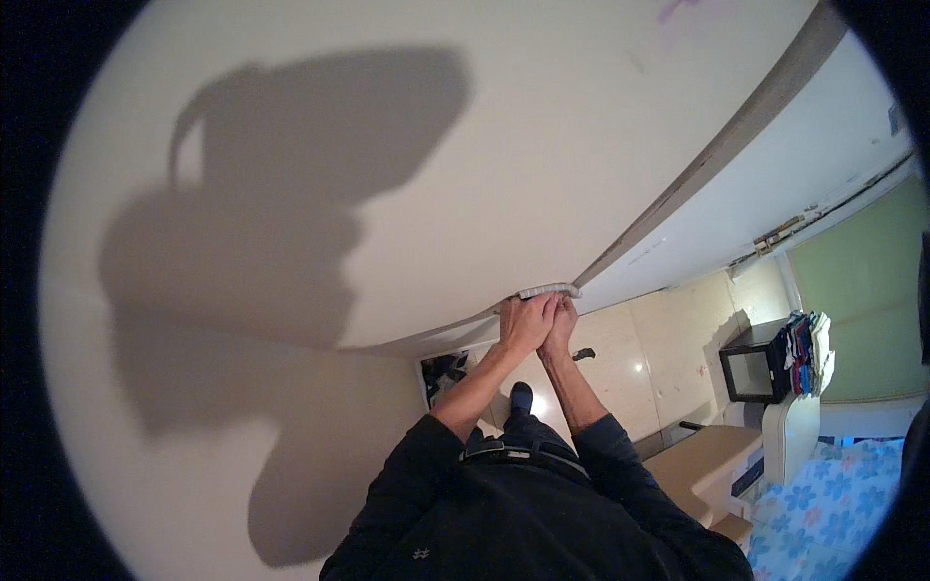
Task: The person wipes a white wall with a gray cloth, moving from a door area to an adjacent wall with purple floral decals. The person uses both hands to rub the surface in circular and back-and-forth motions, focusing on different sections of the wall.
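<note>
Clothing: a dark long-sleeved top (523,513) fills the lower middle, its sleeves ending on the forearms; a belt (504,450) shows at the waist, and a dark shoe (521,395) stands on the floor below.
Left hand: the left hand (526,324) reaches forward with bent fingers, side by side with the right and touching it.
Right hand: the right hand (561,327) is drawn in close, its fingers angled to the same spot.
Grip: both hands are together at the pale ribbed cloth; their fingertips are hidden, so I cannot tell whether they clamp it or only press on it.
Cloth: the pale ribbed cloth (550,290) sits just beyond the fingers, at the near end of a grey-brown edge strip (717,160).
Wall: a cream wall surface (542,145) spreads ahead and to the left, carrying a large dark shadow (291,126); the strip runs along its right side toward the upper right.
Floor: pale, shiny tiles (668,339) bear a small dark object (583,354) to the right of the hands; a light-rimmed container (422,382) with dark contents is on the left.
Furniture: beige furniture (702,470) stands at lower right, beside a blue floral sheet (833,499).
Far right: folded clothes (812,349) are stacked against a black cabinet (770,363), in front of a green panel (872,290).
</note>
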### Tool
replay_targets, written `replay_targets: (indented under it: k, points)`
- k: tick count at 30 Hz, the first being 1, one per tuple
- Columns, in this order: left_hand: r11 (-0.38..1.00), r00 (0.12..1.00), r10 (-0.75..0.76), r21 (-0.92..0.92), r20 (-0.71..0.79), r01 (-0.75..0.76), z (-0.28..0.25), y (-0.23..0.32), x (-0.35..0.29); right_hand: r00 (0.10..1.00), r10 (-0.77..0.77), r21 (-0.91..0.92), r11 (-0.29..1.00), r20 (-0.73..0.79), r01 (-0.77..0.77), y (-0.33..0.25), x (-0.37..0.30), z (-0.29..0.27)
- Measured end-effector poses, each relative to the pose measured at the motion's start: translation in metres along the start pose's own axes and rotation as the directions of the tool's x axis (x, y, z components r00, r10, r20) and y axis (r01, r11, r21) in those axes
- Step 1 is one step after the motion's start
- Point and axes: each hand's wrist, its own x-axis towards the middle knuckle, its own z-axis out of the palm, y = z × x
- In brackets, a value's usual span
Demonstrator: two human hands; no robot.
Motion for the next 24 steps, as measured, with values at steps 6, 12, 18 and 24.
replay_targets:
  k: [6,12,18,24]
  points:
    - [0.993,0.99,-0.057,0.112,0.128,0.043,0.064,-0.075,-0.013,0.982,0.187,0.134,0.974,-0.021,-0.183,0.06,0.023,-0.036]
    - [0.97,0.972,-0.231,0.088,0.035,0.227,0.044,-0.074,-0.027,0.968,0.241,-0.016,0.971,0.066,-0.24,0.069,0.016,-0.036]
    - [0.964,0.945,-0.191,0.129,-0.267,0.231,-0.041,-0.107,-0.067,0.889,0.396,-0.018,0.915,0.23,-0.403,0.092,-0.041,0.029]
    - [0.865,0.805,-0.301,0.208,-0.511,0.456,-0.133,-0.165,-0.115,0.719,0.618,-0.008,0.76,0.318,-0.65,0.154,-0.112,0.121]
